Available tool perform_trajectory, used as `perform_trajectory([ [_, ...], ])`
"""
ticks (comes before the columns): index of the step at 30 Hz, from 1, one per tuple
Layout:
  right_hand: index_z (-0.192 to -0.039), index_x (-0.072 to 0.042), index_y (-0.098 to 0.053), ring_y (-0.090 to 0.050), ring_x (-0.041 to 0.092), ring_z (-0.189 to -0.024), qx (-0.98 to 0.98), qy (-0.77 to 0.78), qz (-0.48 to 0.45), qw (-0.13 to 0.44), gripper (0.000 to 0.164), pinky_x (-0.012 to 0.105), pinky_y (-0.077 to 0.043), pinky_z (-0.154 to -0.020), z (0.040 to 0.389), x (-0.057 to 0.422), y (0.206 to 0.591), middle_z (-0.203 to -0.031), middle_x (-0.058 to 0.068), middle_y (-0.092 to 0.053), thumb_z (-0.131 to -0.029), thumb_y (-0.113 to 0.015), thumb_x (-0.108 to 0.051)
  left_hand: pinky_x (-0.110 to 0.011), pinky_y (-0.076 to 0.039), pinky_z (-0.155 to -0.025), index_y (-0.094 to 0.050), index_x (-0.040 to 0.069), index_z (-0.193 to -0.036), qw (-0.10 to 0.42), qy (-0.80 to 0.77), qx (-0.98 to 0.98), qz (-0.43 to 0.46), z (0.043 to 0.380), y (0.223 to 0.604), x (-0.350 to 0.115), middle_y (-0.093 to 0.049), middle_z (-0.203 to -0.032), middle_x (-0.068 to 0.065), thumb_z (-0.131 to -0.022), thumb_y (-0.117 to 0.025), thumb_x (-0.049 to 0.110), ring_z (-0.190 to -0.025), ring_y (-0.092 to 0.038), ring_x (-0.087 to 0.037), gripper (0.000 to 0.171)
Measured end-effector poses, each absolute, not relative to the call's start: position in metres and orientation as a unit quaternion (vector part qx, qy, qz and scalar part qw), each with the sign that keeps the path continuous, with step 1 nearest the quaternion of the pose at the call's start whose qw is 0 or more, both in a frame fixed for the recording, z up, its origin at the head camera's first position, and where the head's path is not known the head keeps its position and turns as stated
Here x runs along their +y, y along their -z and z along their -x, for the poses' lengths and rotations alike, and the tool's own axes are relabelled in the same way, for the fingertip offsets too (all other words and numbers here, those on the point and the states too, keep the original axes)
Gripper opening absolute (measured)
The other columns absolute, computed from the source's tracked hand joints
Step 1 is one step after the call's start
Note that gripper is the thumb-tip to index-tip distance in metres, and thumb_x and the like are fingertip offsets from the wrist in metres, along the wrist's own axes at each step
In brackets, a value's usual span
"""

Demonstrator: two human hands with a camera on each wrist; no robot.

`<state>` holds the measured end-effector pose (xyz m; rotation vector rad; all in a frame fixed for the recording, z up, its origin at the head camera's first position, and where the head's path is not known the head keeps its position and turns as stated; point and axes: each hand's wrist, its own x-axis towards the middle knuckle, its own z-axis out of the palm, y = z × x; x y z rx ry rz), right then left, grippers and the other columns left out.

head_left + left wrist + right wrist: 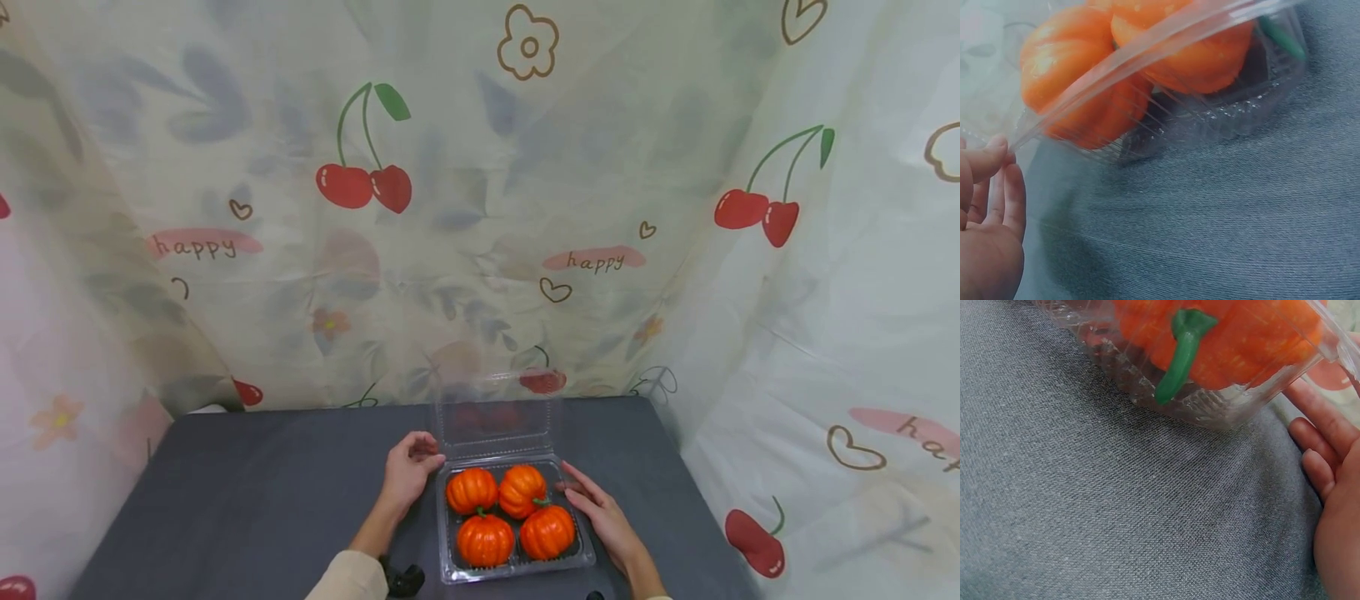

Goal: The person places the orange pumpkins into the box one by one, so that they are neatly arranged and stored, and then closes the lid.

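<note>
A clear plastic clamshell box (517,573) lies on the dark cloth with its lid (491,417) raised at the back. Several orange toy pumpkins (486,540) with green stems fill its base in two rows. At the box's back left corner, my left hand (408,471) pinches the rim between thumb and fingers, as the left wrist view also shows. My right hand (606,521) holds the right side near the back, its thumb over the rim and its fingers (1319,422) reaching along and under the edge.
Dark grey cloth (285,483) covers the table on both sides of the box. A patterned curtain (450,250) with cherries closes off the back and sides. Close to my left wrist is a black object (405,581), partly cut off by the frame.
</note>
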<state>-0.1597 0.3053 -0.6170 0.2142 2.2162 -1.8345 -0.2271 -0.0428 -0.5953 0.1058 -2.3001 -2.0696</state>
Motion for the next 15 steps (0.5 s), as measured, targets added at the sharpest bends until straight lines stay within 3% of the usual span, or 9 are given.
perform_trajectory([
  [15, -0.154, -0.032, -0.045, -0.05, 0.03, -0.141, 0.765, 0.627, -0.075, 0.127, 0.057, 0.057, -0.034, -0.118, 0.1593, 0.3048, 0.6166, -0.142, 0.009, -0.063, -0.101, -0.06, -0.043, -0.018, -0.054, -0.074, -0.07, 0.002, -0.097, 0.013, 0.668, -0.743, -0.047, 0.2209, 0.6022, -0.0445, -0.074, -0.097, -0.014, -0.082, -0.083, 0.005, -0.084, -0.066, -0.015, 0.02],
])
